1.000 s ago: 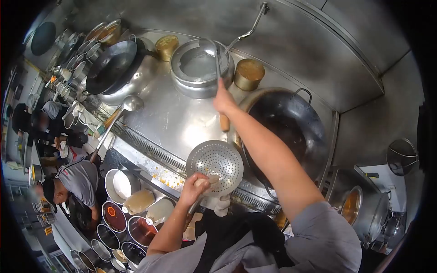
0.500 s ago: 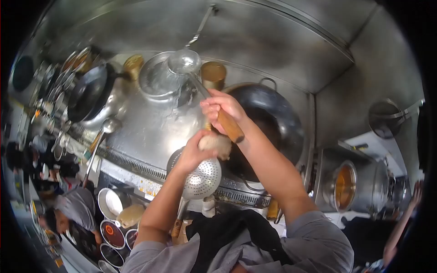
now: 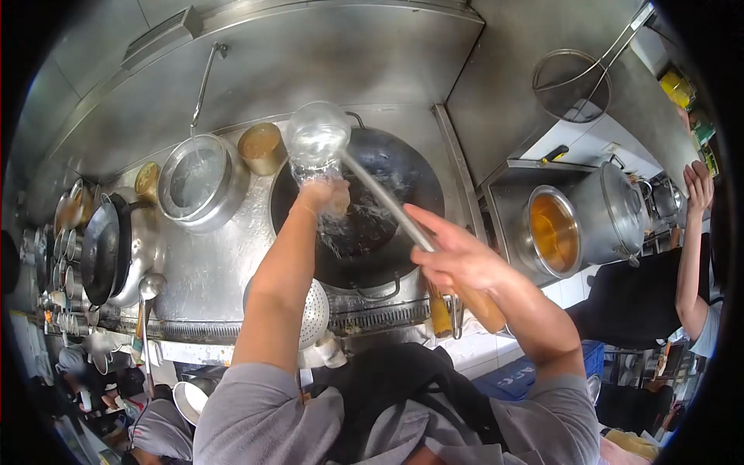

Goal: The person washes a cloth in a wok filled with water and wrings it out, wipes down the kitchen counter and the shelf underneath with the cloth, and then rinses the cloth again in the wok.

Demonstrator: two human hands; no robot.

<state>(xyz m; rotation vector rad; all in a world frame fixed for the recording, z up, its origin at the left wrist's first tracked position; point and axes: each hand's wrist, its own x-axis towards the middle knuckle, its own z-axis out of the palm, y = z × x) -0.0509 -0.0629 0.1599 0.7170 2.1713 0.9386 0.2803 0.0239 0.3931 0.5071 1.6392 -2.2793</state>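
My right hand [image 3: 457,267] is closed round the handle of a metal ladle [image 3: 387,200], whose wooden end sticks out below the palm. The ladle's bowl is tilted over the large dark wok [image 3: 364,267], and water pours from it onto my left hand [image 3: 319,194]. That hand is over the wok's left part, closed on a pale cloth-like bundle that is partly hidden by water. Splashes fall into the wok. A perforated strainer [image 3: 314,316] lies beside my left forearm, partly covered by it.
A water pot [image 3: 221,190] under a tap and a brass-coloured tin [image 3: 262,147] stand left of the wok. Farther left is another wok [image 3: 101,252] with a ladle near it. A bowl of orange liquid [image 3: 552,232] is at right. Other people are at both sides.
The view has swung right. The ladle has gone from the water pot to over the large wok and now pours. My left hand has moved from the strainer to the wok with the bundle.
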